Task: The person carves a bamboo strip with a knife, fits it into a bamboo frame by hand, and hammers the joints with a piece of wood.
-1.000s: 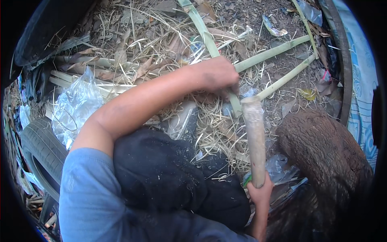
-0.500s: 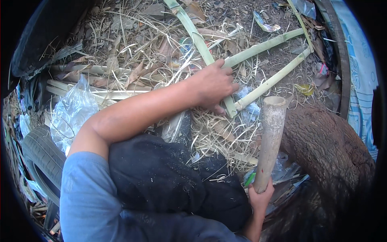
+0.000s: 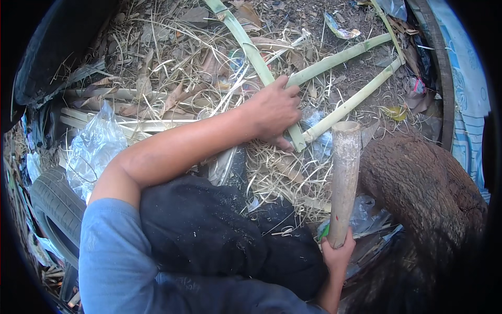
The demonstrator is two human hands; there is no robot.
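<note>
My left hand (image 3: 277, 111) reaches across to a long split green bamboo strip (image 3: 256, 60), its fingers closed over the strip near the lower end. A second green bamboo piece (image 3: 342, 60) runs from beside my fingers to the upper right. Below that lies a paler bamboo length (image 3: 353, 102), its near end close to the first strip's tip. At the lower right my right hand (image 3: 337, 254) grips the bottom of a thick, weathered bamboo stick (image 3: 345, 183), held nearly upright. A thin, grey pointed piece shows beside its top; whether it is attached, I cannot tell.
Curly bamboo shavings (image 3: 277, 172) and dry leaves litter the ground. A rough tree trunk (image 3: 418, 178) stands at the right, near a blue patterned sheet (image 3: 460, 78). On the left are a tyre (image 3: 57, 204), clear plastic (image 3: 97, 146) and pale split strips (image 3: 141, 125).
The top of the thick bamboo stick has swung slightly left. My left hand and the strip under it have shifted slightly left in the picture, with the grip kept.
</note>
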